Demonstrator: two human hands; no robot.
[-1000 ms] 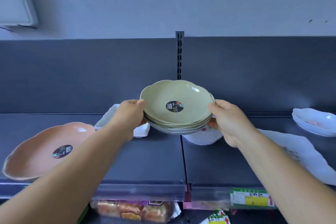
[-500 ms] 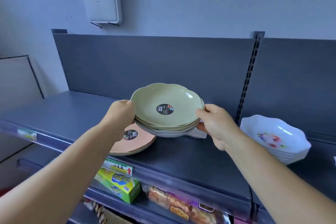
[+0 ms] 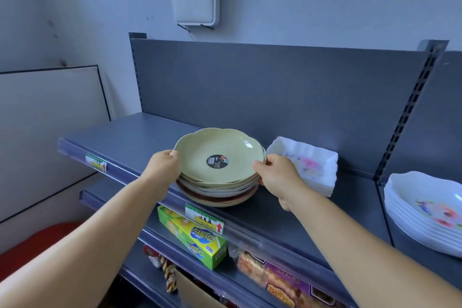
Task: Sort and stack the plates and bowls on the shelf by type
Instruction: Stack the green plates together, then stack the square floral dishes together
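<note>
**Green plates held level over the stack, one hand at each side**

Head view: the left hand (image 3: 163, 166) and the right hand (image 3: 276, 175) grip opposite edges of the green plates (image 3: 220, 155), a small nested set with a round black sticker in the top one. The left fingers curl over the rim at its left edge; the right thumb lies on the rim at its right edge and the other fingers hook beneath. Both hands are clamped on the set, not loose.

The set lies squarely between the two hands, so neither is nearer; the line from hand to hand runs left to right along the shelf (image 3: 120, 140). The plates are round and scalloped, with no long axis to line up. They sit level, directly above the pile (image 3: 220, 196) of white and brown-edged plates standing near the shelf's front lip. I cannot tell whether the bottom green plate already touches the pile or hangs just over it.

My judgement: what matters is straight down. The rims look roughly concentric, so lowering and letting go should seat the set.

Just right of the right hand is a white rectangular dish (image 3: 307, 165) with a flower print, near the knuckles. Further right stands a stack of white bowls (image 3: 425, 210).
</note>
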